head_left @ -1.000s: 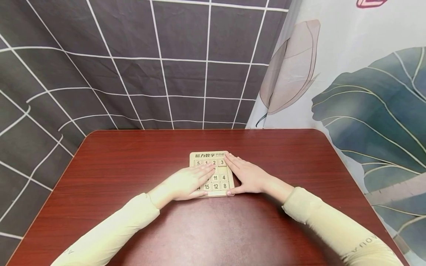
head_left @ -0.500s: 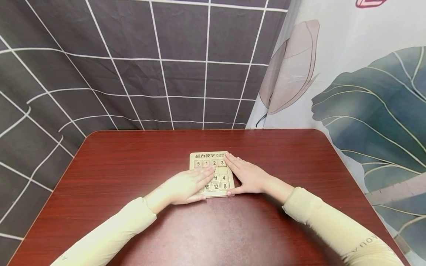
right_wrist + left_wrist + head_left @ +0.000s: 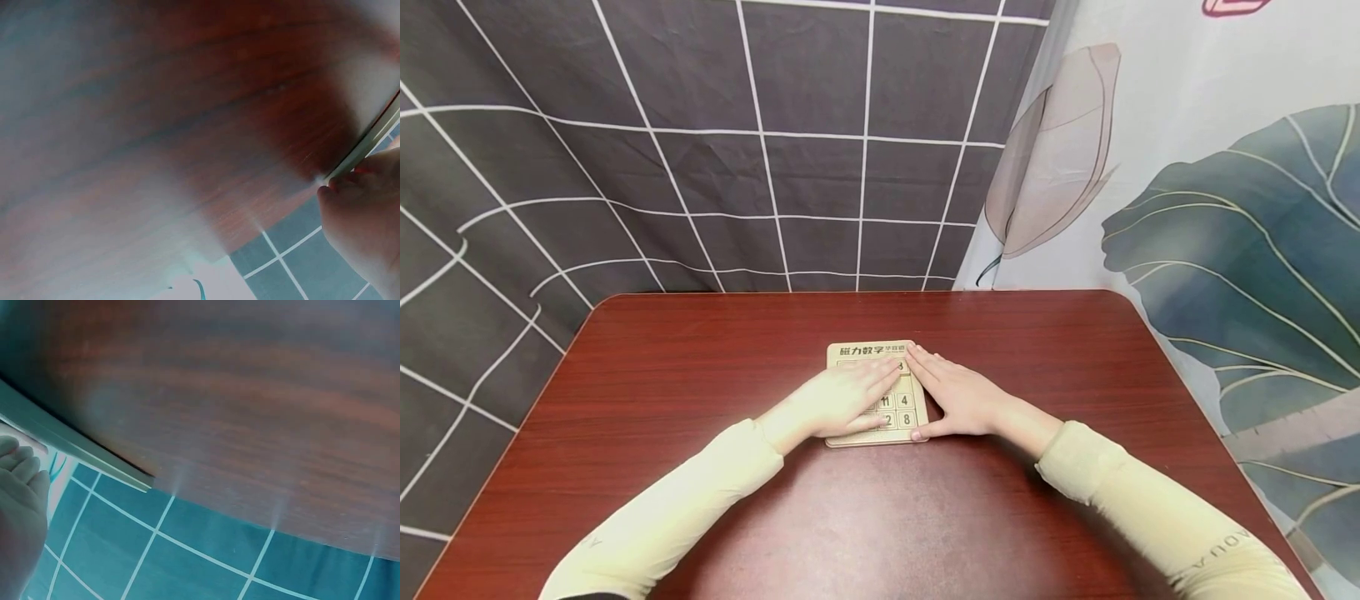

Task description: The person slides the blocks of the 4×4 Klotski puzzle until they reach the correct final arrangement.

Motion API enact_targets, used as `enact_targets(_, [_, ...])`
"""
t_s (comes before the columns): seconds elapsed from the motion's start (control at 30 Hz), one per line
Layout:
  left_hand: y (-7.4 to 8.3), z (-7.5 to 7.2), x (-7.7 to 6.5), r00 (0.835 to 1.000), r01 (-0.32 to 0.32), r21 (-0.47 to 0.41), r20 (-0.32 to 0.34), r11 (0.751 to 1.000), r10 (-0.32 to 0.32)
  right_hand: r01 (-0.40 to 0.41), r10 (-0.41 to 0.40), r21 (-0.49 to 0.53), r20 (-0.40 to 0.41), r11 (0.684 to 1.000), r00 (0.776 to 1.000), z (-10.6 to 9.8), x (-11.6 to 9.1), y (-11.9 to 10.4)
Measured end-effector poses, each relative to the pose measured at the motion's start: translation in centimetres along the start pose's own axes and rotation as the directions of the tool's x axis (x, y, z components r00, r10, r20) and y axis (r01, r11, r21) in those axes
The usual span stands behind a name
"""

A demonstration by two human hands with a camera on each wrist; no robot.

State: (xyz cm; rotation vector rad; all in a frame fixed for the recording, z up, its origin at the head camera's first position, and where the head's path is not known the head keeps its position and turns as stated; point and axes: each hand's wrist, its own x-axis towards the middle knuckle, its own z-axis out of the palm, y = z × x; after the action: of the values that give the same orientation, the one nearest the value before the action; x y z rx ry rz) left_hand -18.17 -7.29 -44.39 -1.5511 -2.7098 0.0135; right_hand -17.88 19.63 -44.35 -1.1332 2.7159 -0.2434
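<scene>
Straight-fingered left hand (image 3: 846,395) apparently slides tiles (image 3: 905,401); straight-fingered right hand (image 3: 962,399) braces board (image 3: 895,436) at three o'clock. Next push likely needs light pressure.

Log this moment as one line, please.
left hand: partly covering number board | right hand: along number board's right edge | number board: flat on red-brown table

Under the left grip (image 3: 850,396), the number board (image 3: 898,436) looks like smooth wood. The counter (image 3: 722,342) around it shows a glossy wood-grain finish; beyond the grip, the gridded curtain (image 3: 812,175) is matt, creased cloth.
</scene>
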Motion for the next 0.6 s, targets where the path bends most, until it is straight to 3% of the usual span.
enact_targets(0.2, [-0.3, -0.5, 1.0, 1.0, 0.013, -0.017, 0.005, 1.0, -0.013, 0.003, -0.003, -0.007, 0.004, 1.0, 1.0, -0.1, 0.0, -0.1])
enact_targets(0.6, [0.1, -0.3, 1.3, 0.998, 0.026, -0.033, 0.062, 0.999, -0.023, 0.006, -0.006, -0.001, -0.006, 1.0, 1.0, 0.0, -0.1, 0.0])
